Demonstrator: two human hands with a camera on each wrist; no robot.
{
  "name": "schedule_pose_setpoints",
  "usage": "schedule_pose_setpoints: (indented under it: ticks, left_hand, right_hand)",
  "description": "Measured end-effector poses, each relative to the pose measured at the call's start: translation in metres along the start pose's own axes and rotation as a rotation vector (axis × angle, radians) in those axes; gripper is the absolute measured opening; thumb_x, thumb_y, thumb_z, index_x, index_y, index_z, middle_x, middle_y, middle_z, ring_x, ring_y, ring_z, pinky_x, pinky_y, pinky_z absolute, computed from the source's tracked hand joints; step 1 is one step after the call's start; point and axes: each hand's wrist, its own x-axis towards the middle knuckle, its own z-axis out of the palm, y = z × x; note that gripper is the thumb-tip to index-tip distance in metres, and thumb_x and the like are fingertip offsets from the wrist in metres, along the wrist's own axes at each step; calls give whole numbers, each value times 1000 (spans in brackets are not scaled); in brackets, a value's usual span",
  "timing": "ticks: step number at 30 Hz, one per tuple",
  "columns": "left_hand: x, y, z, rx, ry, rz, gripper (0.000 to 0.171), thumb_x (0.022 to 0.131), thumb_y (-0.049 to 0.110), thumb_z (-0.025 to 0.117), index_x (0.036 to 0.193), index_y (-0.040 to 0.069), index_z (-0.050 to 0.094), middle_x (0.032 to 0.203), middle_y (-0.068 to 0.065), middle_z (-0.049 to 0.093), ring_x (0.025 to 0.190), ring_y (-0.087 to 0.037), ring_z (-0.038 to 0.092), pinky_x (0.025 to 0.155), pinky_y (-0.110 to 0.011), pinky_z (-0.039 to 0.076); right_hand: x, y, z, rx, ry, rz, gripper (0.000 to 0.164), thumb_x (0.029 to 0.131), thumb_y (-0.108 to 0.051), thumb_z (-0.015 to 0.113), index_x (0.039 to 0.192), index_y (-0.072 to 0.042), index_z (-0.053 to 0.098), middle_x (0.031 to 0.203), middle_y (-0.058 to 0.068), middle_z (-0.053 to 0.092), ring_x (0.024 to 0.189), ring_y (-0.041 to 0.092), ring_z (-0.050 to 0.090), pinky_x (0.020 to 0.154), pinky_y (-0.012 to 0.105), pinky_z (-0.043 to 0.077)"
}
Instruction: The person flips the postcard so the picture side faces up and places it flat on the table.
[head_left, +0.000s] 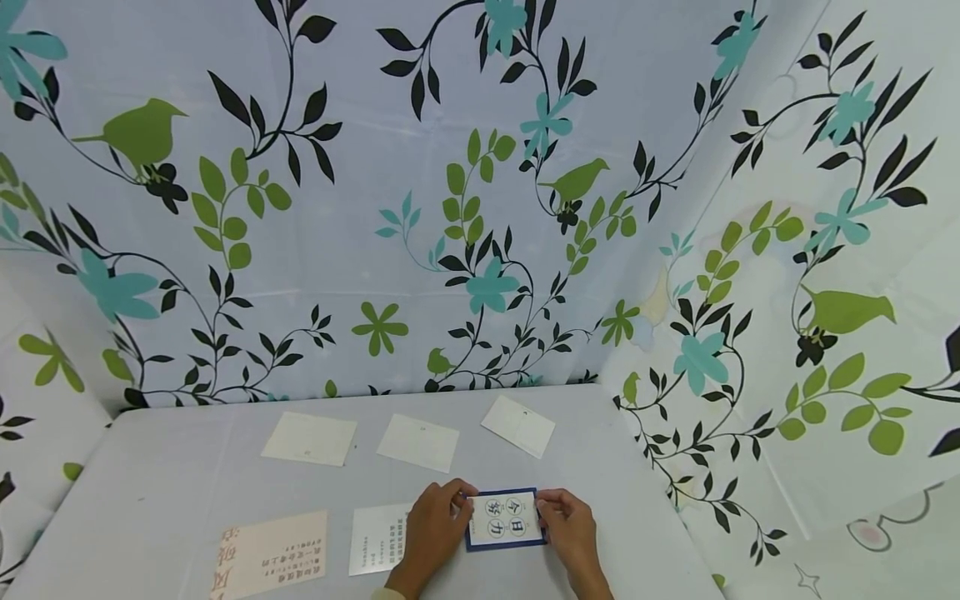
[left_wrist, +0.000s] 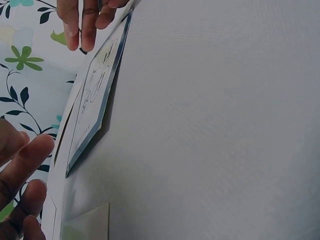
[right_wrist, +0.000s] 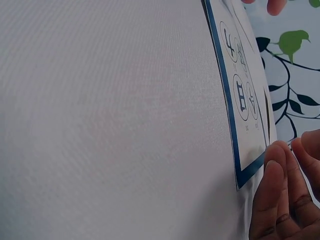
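Observation:
A white card (head_left: 506, 518) with a dark blue border and circled black characters lies on the table between my two hands. My left hand (head_left: 437, 525) is at its upper left corner. In the left wrist view, that hand's fingertips (left_wrist: 47, 144) stay slightly apart from the card (left_wrist: 95, 95). My right hand (head_left: 572, 533) is at the upper right corner. The right wrist view has its thumb and fingers (right_wrist: 270, 187) bunched together at the corner of the card (right_wrist: 245, 135), pinching the edge. A white card with black text (head_left: 373, 537) lies beside my left hand, partly covered by it.
A larger pinkish card (head_left: 273, 554) with reddish and dark characters lies further left. Three pale cards, a left one (head_left: 310, 438), a middle one (head_left: 418, 442) and a right one (head_left: 518, 426), form a row behind. Patterned cloth (head_left: 337, 208) borders the white table (head_left: 172, 492).

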Motion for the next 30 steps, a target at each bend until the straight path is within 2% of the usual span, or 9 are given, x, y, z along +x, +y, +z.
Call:
schedule_pose_setpoints:
  ticks: [20,30]
  left_hand:
    - [16,-2,-5,15,10,35,13,93,20,77,102,29,77,76,18,60,69,1,42,63,-20,36]
    - [21,1,-3,25,2,23,12,93,22,77,102,29,78,77,18,60,70,1,43,64,-20,37]
  right_hand:
    - [-1,-7,1,21,4,3,13,98,-12,69,108,-11,77,92,4,74,78,18,69,64,30,59]
    - [1,-4,-4,36,4,4,14,97,-12,69,109,-9,76,94,7,74,78,20,69,62,28,57]
